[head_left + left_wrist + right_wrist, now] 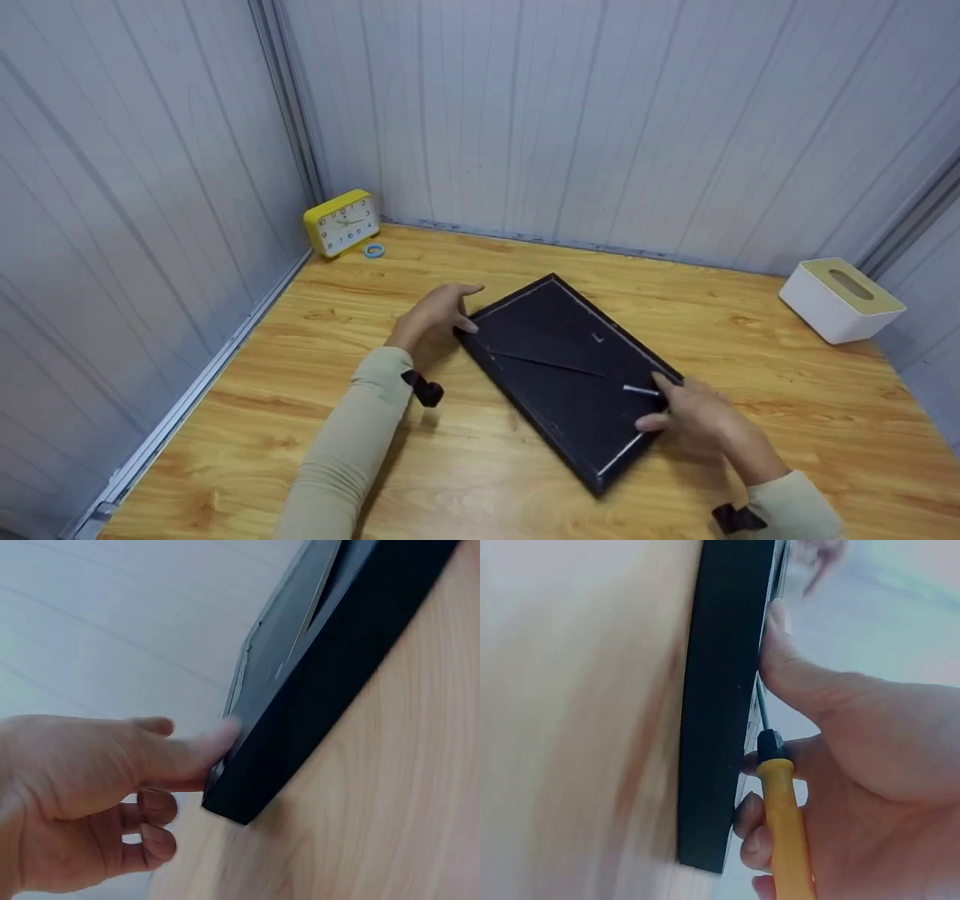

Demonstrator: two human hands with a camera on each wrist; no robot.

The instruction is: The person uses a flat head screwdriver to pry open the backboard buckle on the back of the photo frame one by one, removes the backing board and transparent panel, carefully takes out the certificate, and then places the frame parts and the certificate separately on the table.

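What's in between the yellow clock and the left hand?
A blue ring right by the yellow clock, then just bare table up to the left hand. The head view shows it.

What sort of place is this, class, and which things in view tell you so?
Probably a small indoor work booth: pale panelled walls stand around a wood-grain table, over which a right hand holds a yellow-handled screwdriver. A home corner can't be ruled out.

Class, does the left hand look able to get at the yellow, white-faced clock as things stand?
Probably yes, once the left hand releases the flat black rectangular frame: only wooden tabletop and a low blue ring lie between hand and clock.
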